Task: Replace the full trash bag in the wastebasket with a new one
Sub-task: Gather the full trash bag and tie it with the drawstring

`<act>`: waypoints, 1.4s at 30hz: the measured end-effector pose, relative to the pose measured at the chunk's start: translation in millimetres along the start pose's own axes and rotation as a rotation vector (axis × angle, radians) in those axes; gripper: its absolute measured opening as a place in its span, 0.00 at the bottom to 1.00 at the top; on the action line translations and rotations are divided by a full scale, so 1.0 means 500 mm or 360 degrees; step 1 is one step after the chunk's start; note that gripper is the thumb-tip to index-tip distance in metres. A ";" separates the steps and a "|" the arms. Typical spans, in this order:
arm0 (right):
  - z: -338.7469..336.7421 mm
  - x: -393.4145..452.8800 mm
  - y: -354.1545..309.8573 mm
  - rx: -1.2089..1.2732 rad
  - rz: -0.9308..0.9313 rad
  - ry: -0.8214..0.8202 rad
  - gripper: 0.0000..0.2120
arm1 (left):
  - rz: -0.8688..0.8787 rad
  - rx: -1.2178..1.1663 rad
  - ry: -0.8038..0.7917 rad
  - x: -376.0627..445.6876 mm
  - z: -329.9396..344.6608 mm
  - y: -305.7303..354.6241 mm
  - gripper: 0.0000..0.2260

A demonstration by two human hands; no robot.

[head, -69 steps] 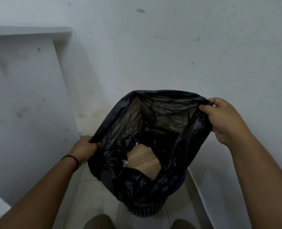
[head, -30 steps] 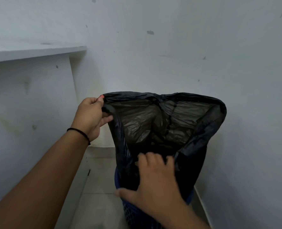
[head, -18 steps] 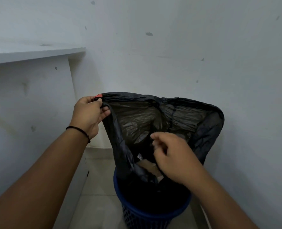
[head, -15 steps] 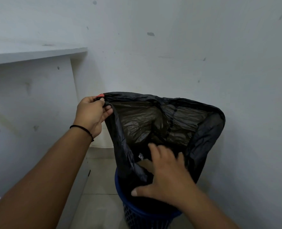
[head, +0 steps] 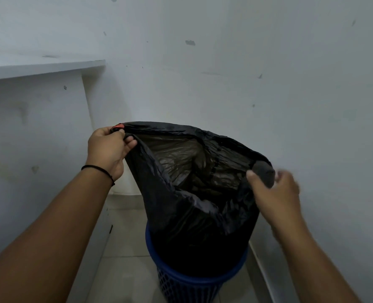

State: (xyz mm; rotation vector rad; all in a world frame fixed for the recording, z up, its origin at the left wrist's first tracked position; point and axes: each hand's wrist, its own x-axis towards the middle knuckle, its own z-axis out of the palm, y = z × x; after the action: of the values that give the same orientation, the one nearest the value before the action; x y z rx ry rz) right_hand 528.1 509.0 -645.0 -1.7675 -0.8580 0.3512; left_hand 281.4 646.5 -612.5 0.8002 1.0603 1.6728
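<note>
Bag [head: 194,215] rim stretched between left hand [head: 108,150], right hand [head: 275,191] grip.

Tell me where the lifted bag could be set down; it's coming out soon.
Bare floor tiles lie left of the blue wastebasket, bordered by the white cabinet. Right of the basket, only a narrow strip beside the wall: crowded.

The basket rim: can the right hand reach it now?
Probably yes. The right hand grips the bag edge above the basket, and the rim's right side below looks uncovered, though it must release the bag first.
</note>
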 end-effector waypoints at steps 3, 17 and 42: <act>0.045 -0.014 0.077 0.0657 0.0921 -0.0445 0.31 | -0.0004 -0.0007 -0.0028 -0.005 0.006 -0.003 0.06; -0.040 0.106 -0.053 0.1156 0.0755 -0.0715 0.08 | -0.0092 0.0177 -0.0193 -0.029 0.018 0.007 0.07; 0.133 0.063 -0.138 0.0453 -0.0323 -0.1019 0.09 | -0.0354 0.0164 -0.0865 -0.119 0.127 -0.042 0.05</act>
State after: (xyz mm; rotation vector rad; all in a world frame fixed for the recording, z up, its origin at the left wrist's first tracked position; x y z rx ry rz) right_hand 483.1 588.0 -600.9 -1.2933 -1.3488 0.8847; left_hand 363.4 611.3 -607.6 1.0836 0.8173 1.1267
